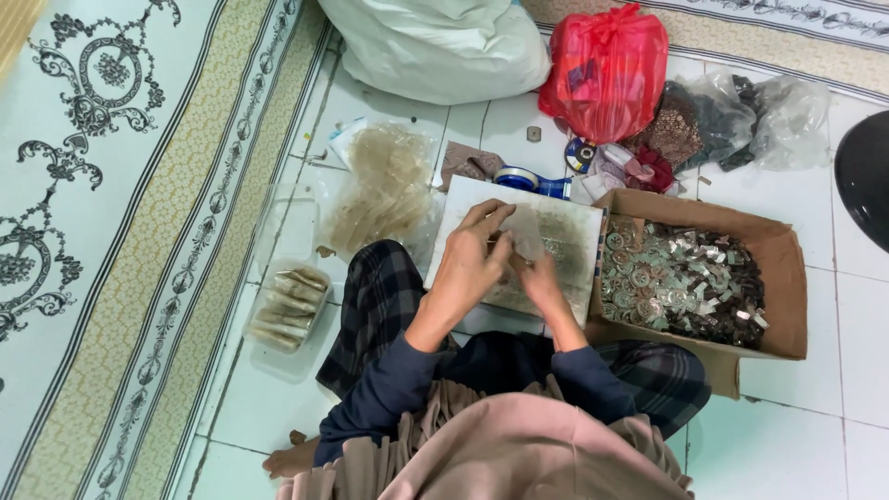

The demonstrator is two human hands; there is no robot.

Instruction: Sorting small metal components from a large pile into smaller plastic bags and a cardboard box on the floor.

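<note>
The person sits cross-legged on the tiled floor with both hands raised together over a white board (565, 231) that lies across the lap, and between them is a small clear pouch (528, 231), held upright-ish with its long axis running away from the body. The left hand (472, 264) pinches the pouch's near edge from the left, fingers curled over its top; the right hand (542, 282) sits just under and behind it, fingers closed toward the same spot, though whether it grips the pouch or something tiny going into it I cannot quite make out. So the pouch lies dead centre, touching both hands, with the left slightly the higher and more in charge of it. Just to the right, touching the board's edge, stands an open cardboard box (787, 278) heaped with small silvery pieces (681, 282), nearer the right hand. To the left lies a shallow clear tray (278, 231) holding a row of filled packets (289, 310), and beyond the knee a loose stack of empty clear pouches (384, 190). Further off rest a blue tape dispenser (519, 179), a red plastic bag (607, 74) and a white sack (435, 46). Nothing stands between the hands and the box
</note>
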